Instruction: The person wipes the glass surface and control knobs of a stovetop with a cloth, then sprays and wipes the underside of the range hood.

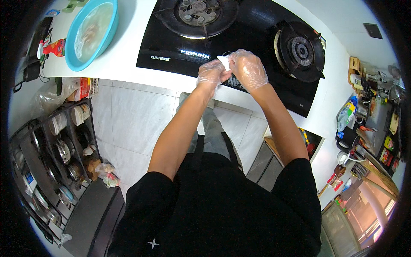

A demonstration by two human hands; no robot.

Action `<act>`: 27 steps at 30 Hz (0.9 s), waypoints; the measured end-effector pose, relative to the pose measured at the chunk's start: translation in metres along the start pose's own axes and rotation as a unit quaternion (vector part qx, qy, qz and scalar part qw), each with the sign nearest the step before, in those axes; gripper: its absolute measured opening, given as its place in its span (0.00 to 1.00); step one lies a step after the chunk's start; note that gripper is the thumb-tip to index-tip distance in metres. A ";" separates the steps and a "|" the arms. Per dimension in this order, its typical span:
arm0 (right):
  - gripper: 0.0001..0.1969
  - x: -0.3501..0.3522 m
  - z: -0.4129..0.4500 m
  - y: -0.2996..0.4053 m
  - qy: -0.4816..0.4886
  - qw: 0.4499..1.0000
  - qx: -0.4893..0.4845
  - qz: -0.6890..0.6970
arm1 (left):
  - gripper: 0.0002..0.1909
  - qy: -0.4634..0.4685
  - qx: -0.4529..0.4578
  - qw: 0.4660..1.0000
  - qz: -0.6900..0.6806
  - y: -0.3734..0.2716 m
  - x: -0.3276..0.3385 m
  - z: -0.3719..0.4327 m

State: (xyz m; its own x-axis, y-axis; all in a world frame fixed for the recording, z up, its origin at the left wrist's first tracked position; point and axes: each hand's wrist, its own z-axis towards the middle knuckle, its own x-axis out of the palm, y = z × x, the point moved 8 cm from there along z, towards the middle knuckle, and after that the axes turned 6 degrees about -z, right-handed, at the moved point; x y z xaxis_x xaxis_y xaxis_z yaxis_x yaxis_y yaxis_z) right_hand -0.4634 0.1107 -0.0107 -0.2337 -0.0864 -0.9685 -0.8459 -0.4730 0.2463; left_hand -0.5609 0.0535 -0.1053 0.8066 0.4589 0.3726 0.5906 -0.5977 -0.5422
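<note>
Both hands wear thin clear plastic gloves and meet above the front edge of a black glass gas hob (pixel 257 35). Between them is a small folded white piece (pixel 224 62), perhaps paper or cloth; I cannot tell which. My left hand (pixel 210 73) pinches it from the left with bent fingers. My right hand (pixel 249 68) is curled into a loose fist against its right side, and its fingertips are mostly hidden. A thin curved line shows on the glass just behind the white piece.
A light blue plastic basin (pixel 113 35) of cloudy water, with something pinkish inside, stands on the white counter (pixel 131 35) at left. Burners (pixel 199 16) (pixel 301 49) with raised pan supports flank my hands. Bottles, packets and a black jug (pixel 346 140) crowd the right. A pot rack (pixel 70 109) stands lower left.
</note>
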 end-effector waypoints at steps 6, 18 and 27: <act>0.07 0.004 0.019 -0.009 -0.020 0.999 0.025 -0.002 | 0.13 0.015 0.005 1.000 -0.020 0.000 0.001 0.002; 0.07 0.008 0.014 -0.005 -0.012 0.999 0.015 -0.035 | 0.16 0.010 0.003 1.000 -0.026 0.001 0.003 0.000; 0.06 0.003 -0.006 0.001 -0.007 1.000 0.028 -0.001 | 0.16 -0.004 0.017 1.000 -0.016 0.002 -0.004 0.002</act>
State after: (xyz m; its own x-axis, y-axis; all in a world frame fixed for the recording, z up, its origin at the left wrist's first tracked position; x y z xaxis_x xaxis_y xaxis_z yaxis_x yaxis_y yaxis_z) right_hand -0.4622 0.1043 -0.0139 -0.2378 -0.0736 -0.9685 -0.8719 -0.4232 0.2462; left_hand -0.5630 0.0524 -0.1093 0.7869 0.4834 0.3835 0.6147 -0.5596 -0.5559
